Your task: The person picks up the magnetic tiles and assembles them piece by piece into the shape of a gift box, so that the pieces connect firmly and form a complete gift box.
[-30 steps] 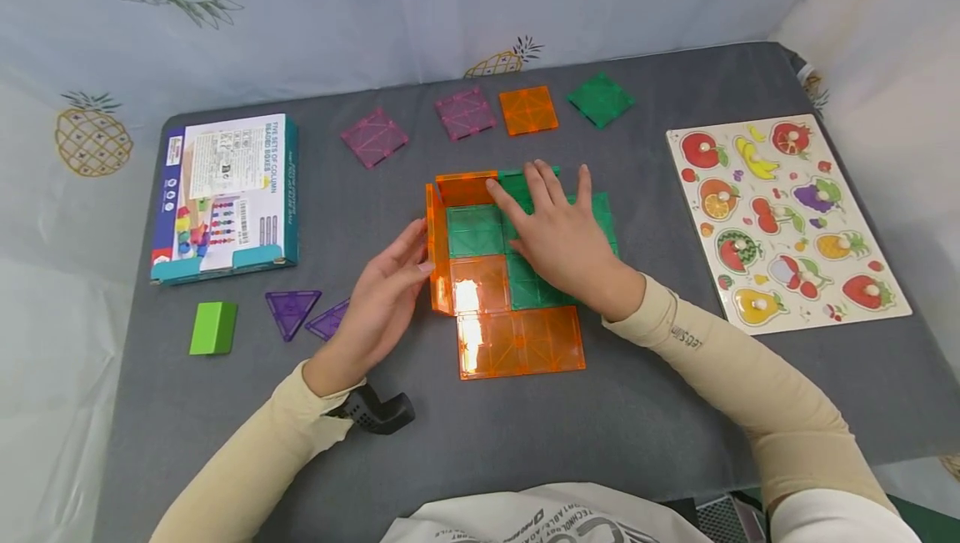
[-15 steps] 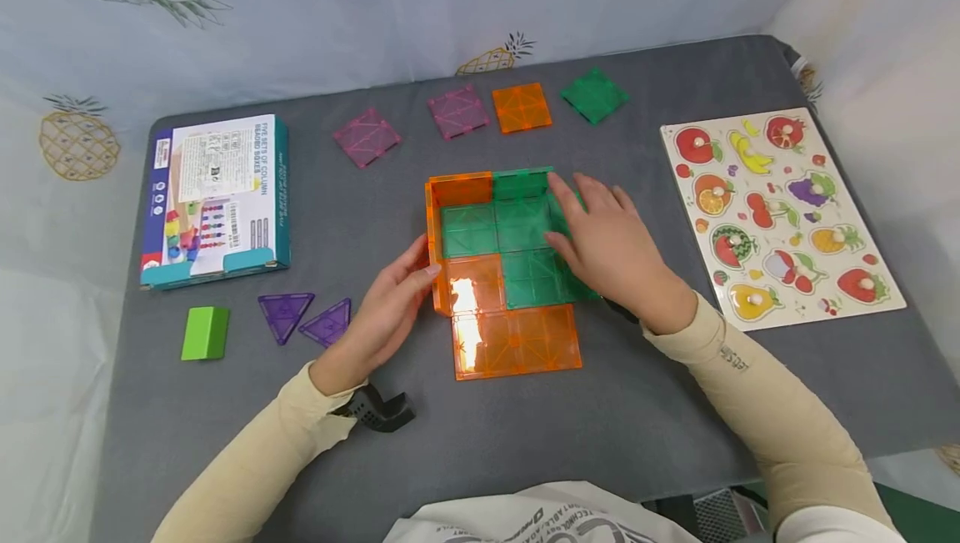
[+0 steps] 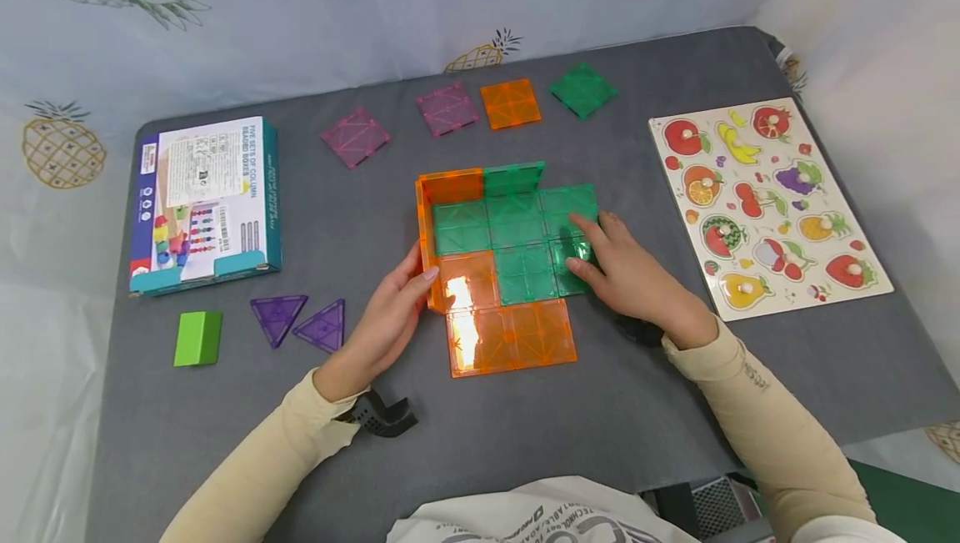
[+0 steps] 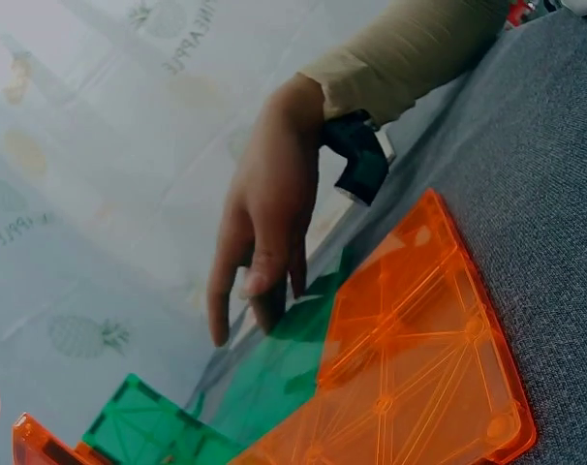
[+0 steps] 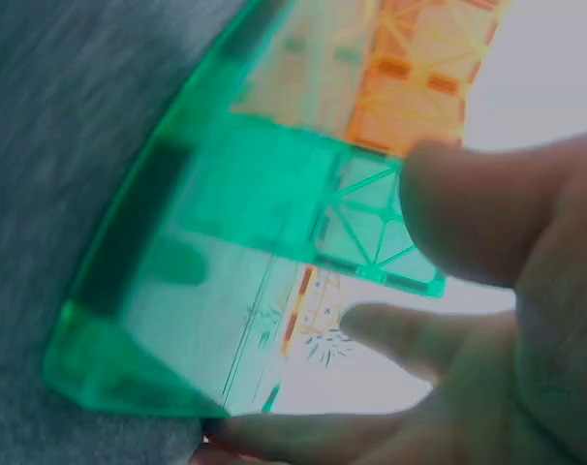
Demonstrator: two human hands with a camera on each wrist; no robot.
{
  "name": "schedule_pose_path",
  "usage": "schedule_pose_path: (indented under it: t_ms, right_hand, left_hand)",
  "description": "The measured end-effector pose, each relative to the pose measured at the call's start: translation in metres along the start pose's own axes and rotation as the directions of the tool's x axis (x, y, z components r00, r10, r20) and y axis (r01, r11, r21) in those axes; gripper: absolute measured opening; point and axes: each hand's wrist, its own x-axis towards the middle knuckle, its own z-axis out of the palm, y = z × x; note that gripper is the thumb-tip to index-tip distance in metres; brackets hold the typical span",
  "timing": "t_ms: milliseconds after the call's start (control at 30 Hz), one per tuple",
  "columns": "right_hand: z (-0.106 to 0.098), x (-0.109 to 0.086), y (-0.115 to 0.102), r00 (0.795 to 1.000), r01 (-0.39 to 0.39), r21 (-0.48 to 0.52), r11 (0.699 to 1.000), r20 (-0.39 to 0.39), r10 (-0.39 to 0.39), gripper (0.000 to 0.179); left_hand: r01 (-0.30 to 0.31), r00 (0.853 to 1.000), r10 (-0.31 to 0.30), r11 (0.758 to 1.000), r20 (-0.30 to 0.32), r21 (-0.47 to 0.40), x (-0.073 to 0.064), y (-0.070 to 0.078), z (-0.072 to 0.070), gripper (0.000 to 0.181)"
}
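Observation:
Flat green magnetic tiles (image 3: pixel 516 222) join orange magnetic tiles (image 3: pixel 512 339) on the table. Along the far side stand an orange tile and a green upright tile (image 3: pixel 513 179); an orange upright wall (image 3: pixel 425 234) closes the left side. My left hand (image 3: pixel 378 322) rests against this left wall, fingers fairly straight and thumb on it; its far fingertips are hidden. Over the right end of the green tiles is my right hand (image 3: pixel 633 272), fingers loosely bent and thumb apart. The left wrist view shows that right hand (image 4: pixel 269 199) with fingers pointing down; contact is unclear.
Loose square tiles lie at the back: two purplish, one orange (image 3: pixel 511 103), one green (image 3: pixel 583 91). A boxed toy (image 3: pixel 206 193), green block (image 3: pixel 198 339) and purple triangle tiles (image 3: pixel 277 318) are at left. A fruit puzzle board (image 3: pixel 768 205) lies at right.
My right hand has moved right and toward me, off the far green upright tile, uncovering more green tiles. The left hand stays by the orange wall. The head view has shifted slightly.

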Motion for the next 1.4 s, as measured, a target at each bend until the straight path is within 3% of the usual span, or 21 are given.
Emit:
schedule_pose_path:
  t_ms: [233, 400, 600, 900, 1000, 1067, 1133, 1200, 1233, 1300, 1400]
  right_hand:
    - [-0.006, -0.001, -0.003, 0.997, -0.025, 0.138, 0.99, -0.066, 0.034, 0.069]
    - [-0.009, -0.006, -0.009, 0.987, 0.0, 0.179, 0.984, -0.157, 0.029, 0.069]
    - [-0.009, -0.008, -0.023, 0.966, 0.145, 0.143, 0.979, -0.236, -0.109, 0.068]
    - [-0.002, -0.006, -0.033, 0.951, 0.267, 0.066, 0.961, -0.181, -0.252, 0.073]
    - [-0.001, -0.008, -0.032, 0.923, 0.323, 0.014, 0.946, -0.226, -0.312, 0.071]
    - [0.001, -0.009, -0.033, 0.873, 0.386, -0.064, 0.92, -0.296, -0.387, 0.066]
    - [0.006, -0.012, -0.037, 0.804, 0.455, -0.169, 0.874, -0.343, -0.485, 0.061]
    - [0.016, -0.018, -0.045, 0.741, 0.521, -0.284, 0.805, -0.318, -0.591, 0.056]
    - [0.022, -0.022, -0.049, 0.723, 0.546, -0.336, 0.767, -0.274, -0.635, 0.055]
    - [0.035, -0.028, -0.058, 0.722, 0.581, -0.41, 0.703, -0.14, -0.678, 0.059]
    - [0.055, -0.034, -0.065, 0.767, 0.58, -0.48, 0.658, 0.051, -0.639, 0.072]
  left_hand:
    - [-0.02, 1.0, 0.02, 1.0, 0.012, 0.0, 0.0, -0.002, -0.002, 0.066]
    - [0.004, 1.0, -0.004, 1.0, -0.003, -0.002, -0.002, -0.003, -0.002, 0.067]
    - [0.008, 1.0, -0.008, 1.0, -0.019, -0.011, -0.002, -0.001, -0.002, 0.067]
    - [0.015, 1.0, -0.015, 1.0, -0.028, -0.002, 0.0, 0.0, -0.002, 0.066]
    - [0.01, 1.0, -0.01, 1.0, -0.025, 0.005, 0.0, -0.001, -0.002, 0.066]
    - [0.008, 1.0, -0.008, 1.0, -0.023, 0.011, 0.0, -0.001, -0.003, 0.066]
    - [0.007, 1.0, -0.006, 1.0, -0.021, 0.02, 0.0, -0.001, -0.003, 0.066]
    - [0.01, 1.0, -0.01, 1.0, -0.021, 0.028, 0.0, 0.0, -0.004, 0.066]
    - [0.014, 1.0, -0.014, 0.999, -0.024, 0.032, 0.001, 0.0, -0.004, 0.066]
    - [0.021, 0.999, -0.02, 0.999, -0.03, 0.037, 0.001, 0.0, -0.004, 0.067]
    - [0.028, 0.999, -0.027, 0.999, -0.043, 0.039, 0.0, 0.0, -0.004, 0.068]
